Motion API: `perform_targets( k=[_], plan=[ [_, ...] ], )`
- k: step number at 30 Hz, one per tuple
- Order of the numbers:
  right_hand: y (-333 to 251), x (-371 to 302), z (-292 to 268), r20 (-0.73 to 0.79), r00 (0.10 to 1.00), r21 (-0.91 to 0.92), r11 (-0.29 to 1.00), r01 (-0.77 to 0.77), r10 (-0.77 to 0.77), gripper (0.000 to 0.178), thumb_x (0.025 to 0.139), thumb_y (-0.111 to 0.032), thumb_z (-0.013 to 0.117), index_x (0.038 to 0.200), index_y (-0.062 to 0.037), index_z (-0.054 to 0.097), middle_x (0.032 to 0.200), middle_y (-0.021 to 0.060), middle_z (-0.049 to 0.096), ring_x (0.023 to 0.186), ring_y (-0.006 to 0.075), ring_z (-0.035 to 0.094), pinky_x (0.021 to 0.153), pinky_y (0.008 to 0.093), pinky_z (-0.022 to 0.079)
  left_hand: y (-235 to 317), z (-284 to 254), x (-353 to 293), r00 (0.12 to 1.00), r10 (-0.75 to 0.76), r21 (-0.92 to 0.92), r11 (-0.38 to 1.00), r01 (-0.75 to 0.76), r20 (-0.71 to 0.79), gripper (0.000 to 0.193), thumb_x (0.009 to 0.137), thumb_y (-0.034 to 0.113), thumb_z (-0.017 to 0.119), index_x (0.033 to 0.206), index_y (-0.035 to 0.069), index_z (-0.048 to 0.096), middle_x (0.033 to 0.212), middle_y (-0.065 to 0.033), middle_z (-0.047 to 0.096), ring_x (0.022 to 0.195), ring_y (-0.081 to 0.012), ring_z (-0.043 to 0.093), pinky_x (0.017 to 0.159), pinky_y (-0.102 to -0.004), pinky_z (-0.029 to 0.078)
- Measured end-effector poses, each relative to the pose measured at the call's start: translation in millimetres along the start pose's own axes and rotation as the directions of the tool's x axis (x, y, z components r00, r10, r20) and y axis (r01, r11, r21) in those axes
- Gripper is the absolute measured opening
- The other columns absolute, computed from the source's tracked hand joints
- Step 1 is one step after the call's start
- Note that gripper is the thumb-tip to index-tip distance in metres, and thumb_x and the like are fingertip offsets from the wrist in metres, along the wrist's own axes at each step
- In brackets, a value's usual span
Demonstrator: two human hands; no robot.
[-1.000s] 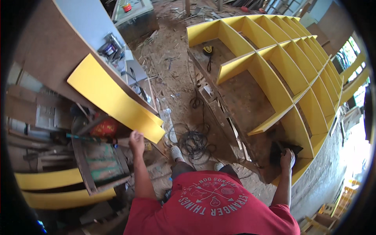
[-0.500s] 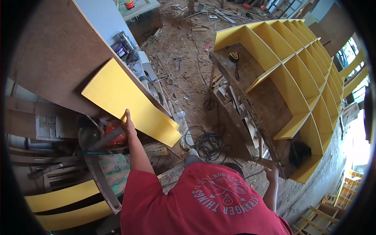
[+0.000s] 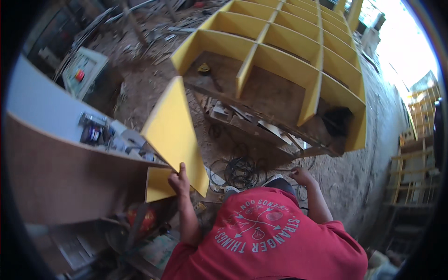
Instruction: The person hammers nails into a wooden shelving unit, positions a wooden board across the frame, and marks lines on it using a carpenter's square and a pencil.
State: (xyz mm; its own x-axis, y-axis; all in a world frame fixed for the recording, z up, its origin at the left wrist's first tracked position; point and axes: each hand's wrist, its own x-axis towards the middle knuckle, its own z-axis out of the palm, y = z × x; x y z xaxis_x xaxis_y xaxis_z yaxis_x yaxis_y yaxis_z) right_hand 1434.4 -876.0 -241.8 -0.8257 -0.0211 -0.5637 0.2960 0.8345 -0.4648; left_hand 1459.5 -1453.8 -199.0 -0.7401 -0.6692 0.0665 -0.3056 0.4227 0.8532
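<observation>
My left hand point(image 3: 179, 181) grips the lower side of a long yellow board point(image 3: 173, 128), thumb on its face. The board is raised and tilted, its far tip near the corner of the yellow grid frame point(image 3: 284, 49). A second yellow board point(image 3: 157, 185) shows behind my left wrist, beside the brown panel point(image 3: 60, 172). My right hand point(image 3: 302, 176) is out to the right, low beside the bench, with its fingers curled together. Whether a thin thing is pinched in them I cannot make out.
The grid frame rests on a wooden bench point(image 3: 275, 95) bearing a yellow-black tape measure point(image 3: 204, 69) and a dark bundle point(image 3: 337, 120). A coil of black cable point(image 3: 241, 172) lies near my feet. Cans and tools point(image 3: 93, 128) stand at left; scrap wood litters the floor.
My left hand has lifted one yellow board off another and swung it right toward the grid frame. My view has turned right. My right hand has moved away from the bench corner.
</observation>
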Motion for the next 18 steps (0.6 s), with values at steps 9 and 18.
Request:
perform_targets(
  k=[9, 18],
  plan=[
    [-49.9, -11.4, -54.8, 0.026, 0.997, 0.261, 0.963, 0.067, -0.076, 0.075, 0.090, -0.053, 0.080, 0.143, -0.0030, 0.062, 0.133, 0.0210, 0.071, 0.123, 0.0332, 0.069, 0.105, 0.0449, 0.055, 238.6, 71.6, 8.9, 0.853, 0.519, -0.603, 0.696, -0.390, 0.048, 0.036, 0.097, 0.035, 0.077, 0.112, 0.003, 0.071, 0.101, -0.0084, 0.074, 0.091, -0.0200, 0.071, 0.081, -0.0379, 0.055],
    [-50.7, 14.2, -138.6, -0.278, 0.818, 0.318, 0.755, 0.574, -0.504, 0.090, 0.088, -0.064, 0.078, 0.154, -0.0086, 0.052, 0.150, 0.0219, 0.057, 0.142, 0.0371, 0.053, 0.119, 0.0470, 0.042, 449.9, 47.1, 66.4, 0.971, 0.206, -0.915, 0.355, -0.191, -0.123, 0.070, 0.104, 0.049, 0.064, 0.157, 0.007, 0.045, 0.154, -0.0137, 0.053, 0.140, -0.0291, 0.053, 0.113, -0.0516, 0.046]
  ],
)
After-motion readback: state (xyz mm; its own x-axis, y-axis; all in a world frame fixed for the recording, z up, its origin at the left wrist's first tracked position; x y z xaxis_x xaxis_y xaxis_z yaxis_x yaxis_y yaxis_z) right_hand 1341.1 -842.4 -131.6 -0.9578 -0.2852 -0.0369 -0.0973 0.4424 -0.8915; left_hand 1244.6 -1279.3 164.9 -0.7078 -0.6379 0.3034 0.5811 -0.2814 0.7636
